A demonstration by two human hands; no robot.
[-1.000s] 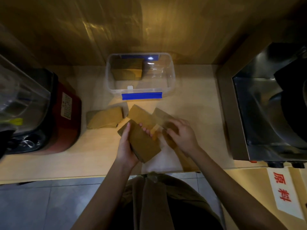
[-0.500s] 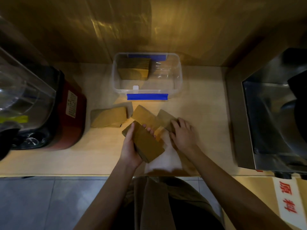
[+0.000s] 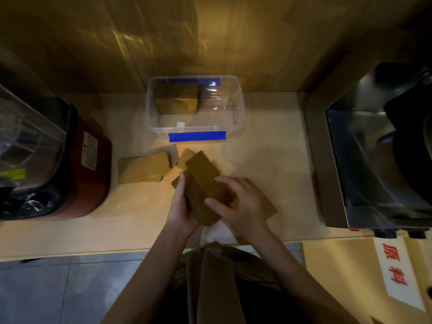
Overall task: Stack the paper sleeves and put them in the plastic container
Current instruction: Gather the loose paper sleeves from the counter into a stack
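Observation:
A stack of brown paper sleeves (image 3: 203, 183) sits between both hands just above the counter. My left hand (image 3: 181, 206) grips its left edge from below. My right hand (image 3: 240, 206) presses sleeves onto the stack's top right side, fingers curled over them. More sleeves (image 3: 268, 206) lie under my right hand. Another loose pile of sleeves (image 3: 143, 169) rests on the counter to the left. The clear plastic container (image 3: 238, 108) with a blue clip stands behind, open, and holds a stack of sleeves (image 3: 177, 99) in its left half.
A red appliance with a clear cover (image 3: 77, 164) stands at the left. A steel machine (image 3: 364, 146) fills the right side. A white paper (image 3: 217, 232) lies at the counter's front edge. A label with red characters (image 3: 395, 272) is at lower right.
My right hand lifted sleeves off the counter and brought them left onto the stack in my left hand. The sleeve near the container's front is now mostly covered by the stack.

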